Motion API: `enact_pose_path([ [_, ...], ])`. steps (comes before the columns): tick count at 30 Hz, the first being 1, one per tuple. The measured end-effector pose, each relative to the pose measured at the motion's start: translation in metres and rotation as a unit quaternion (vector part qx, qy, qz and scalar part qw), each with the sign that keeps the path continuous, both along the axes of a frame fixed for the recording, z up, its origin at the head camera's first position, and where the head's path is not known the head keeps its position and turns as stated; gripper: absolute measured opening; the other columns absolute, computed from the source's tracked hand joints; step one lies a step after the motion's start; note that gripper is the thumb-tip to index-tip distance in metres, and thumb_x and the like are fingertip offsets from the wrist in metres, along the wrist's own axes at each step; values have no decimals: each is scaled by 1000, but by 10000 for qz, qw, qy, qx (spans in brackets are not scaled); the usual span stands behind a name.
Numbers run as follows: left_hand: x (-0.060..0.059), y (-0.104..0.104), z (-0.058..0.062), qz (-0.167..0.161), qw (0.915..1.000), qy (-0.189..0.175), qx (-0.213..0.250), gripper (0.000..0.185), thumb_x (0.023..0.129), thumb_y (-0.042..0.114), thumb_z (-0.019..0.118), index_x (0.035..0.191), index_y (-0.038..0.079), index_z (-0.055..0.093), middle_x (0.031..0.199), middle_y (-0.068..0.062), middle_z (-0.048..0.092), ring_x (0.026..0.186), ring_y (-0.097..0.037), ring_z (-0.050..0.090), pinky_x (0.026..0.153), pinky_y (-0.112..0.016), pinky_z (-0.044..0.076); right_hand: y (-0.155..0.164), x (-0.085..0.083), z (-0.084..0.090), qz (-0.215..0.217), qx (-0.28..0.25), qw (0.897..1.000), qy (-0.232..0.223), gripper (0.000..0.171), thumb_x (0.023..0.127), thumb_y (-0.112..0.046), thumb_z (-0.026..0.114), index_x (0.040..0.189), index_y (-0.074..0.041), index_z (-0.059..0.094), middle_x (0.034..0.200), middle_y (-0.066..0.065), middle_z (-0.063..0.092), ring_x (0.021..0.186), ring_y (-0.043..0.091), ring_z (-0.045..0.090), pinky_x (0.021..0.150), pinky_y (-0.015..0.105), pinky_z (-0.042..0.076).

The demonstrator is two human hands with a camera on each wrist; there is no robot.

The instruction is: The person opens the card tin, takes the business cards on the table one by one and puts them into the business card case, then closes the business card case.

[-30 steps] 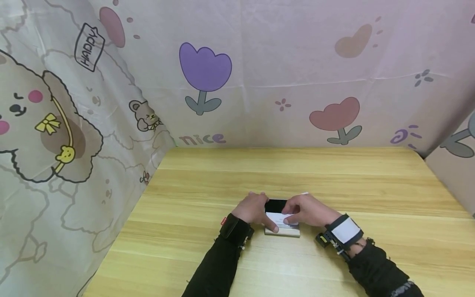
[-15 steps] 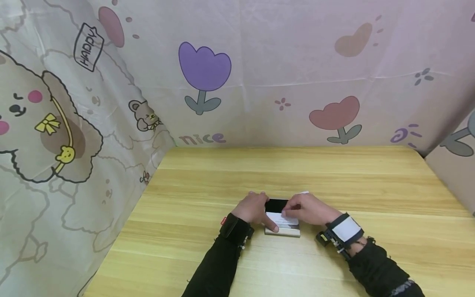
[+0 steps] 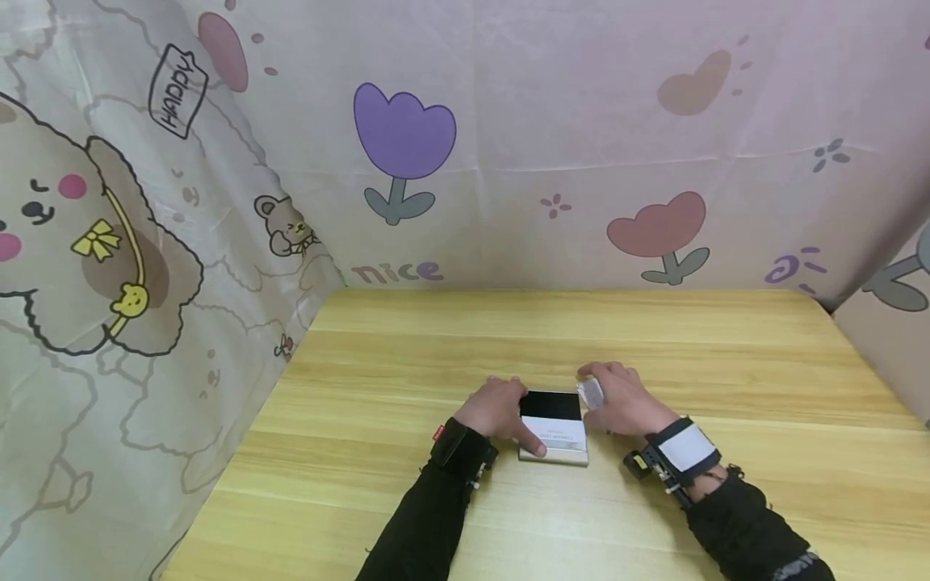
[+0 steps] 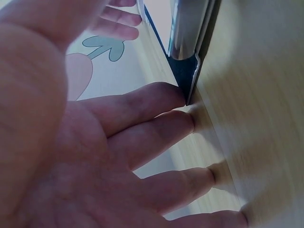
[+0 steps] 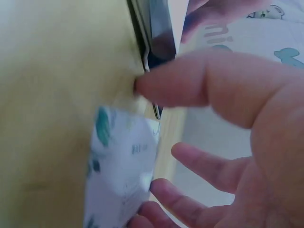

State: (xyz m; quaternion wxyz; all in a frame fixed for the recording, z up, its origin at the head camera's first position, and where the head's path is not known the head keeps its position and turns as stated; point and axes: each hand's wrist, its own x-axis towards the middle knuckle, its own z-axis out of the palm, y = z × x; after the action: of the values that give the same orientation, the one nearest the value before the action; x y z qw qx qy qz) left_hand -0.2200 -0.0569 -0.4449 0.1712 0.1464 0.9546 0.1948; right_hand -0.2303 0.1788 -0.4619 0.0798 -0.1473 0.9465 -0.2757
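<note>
two hands of mine are down on the table [image 3: 654,339], one at each side of the card case [image 3: 554,428], which lies flat near the front edge and right between them. my left hand [image 3: 500,410] is against its left side: the thumb lies along the near left corner, and in the left wrist view my fingers [image 4: 142,107] are fairly straight, their tips meeting the wood and the first one touching the case [image 4: 187,33] at its metal edge. so that grip is a loose, flat-fingered brace, nothing wrapped around.

my right hand [image 3: 617,399] sits just beside the right side of the case, at its far right corner. it pinches a small white card [image 3: 592,392] that stands up at an angle just off that corner. in the right wrist view the card [image 5: 121,171] hangs between my thumb [image 5: 190,83] and the lower fingers, with the thumb tip reaching toward the case edge [image 5: 159,33].

the case has a black far half and a white near half with a silver front edge. the white part carries a line of small dark print, too small to read. the card shows teal marks and faint print, blurred. on the printed cloth [image 3: 508,121] behind the table i can read "nice" [image 3: 395,273] and "happy" [image 3: 178,90].
</note>
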Motion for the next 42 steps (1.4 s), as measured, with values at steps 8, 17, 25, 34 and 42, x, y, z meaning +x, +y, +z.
enact_pose_path([
  [8, 1, 0, 1, 26, 10000, -27, 39, 96, 62, 49, 100, 141, 10, 62, 128, -10, 66, 122, -27, 56, 89, -40, 55, -3, 0, -2, -515, 219, 9976, 400, 78, 74, -7, 85, 140, 9, 48, 123, 42, 52, 94, 44, 57, 72, 53, 54],
  [17, 1, 0, 2, 22, 10000, -13, 40, 96, 62, 47, 100, 141, 10, 62, 128, -11, 66, 122, -29, 57, 86, -40, 56, -6, 3, -3, -496, 353, 9907, 1220, 68, 75, 2, 80, 133, 17, 48, 92, 32, 66, 71, 34, 62, 62, 49, 54],
  [25, 1, -1, 2, 3, 10000, -25, 81, 95, 63, 47, 100, 141, 10, 62, 128, -11, 66, 124, -29, 56, 89, -40, 56, -7, 3, -1, -648, 395, 9865, 1451, 50, 85, -2, 74, 128, 16, 56, 96, 34, 67, 74, 35, 64, 61, 46, 55],
  [34, 2, -2, 3, 32, 9999, -35, 117, 96, 63, 47, 100, 142, 10, 61, 130, -10, 67, 125, -30, 56, 93, -43, 55, -5, 4, 3, -557, 584, 9940, 738, 63, 82, -15, 82, 134, 10, 55, 112, 37, 60, 90, 45, 59, 72, 57, 52],
  [42, 3, -1, 4, 30, 9999, -13, 140, 95, 63, 46, 100, 142, 9, 61, 130, -11, 66, 125, -29, 56, 92, -42, 55, 0, -1, 0, -863, 318, 9924, 824, 69, 76, -4, 86, 133, 14, 52, 110, 41, 59, 89, 47, 62, 72, 57, 55],
])
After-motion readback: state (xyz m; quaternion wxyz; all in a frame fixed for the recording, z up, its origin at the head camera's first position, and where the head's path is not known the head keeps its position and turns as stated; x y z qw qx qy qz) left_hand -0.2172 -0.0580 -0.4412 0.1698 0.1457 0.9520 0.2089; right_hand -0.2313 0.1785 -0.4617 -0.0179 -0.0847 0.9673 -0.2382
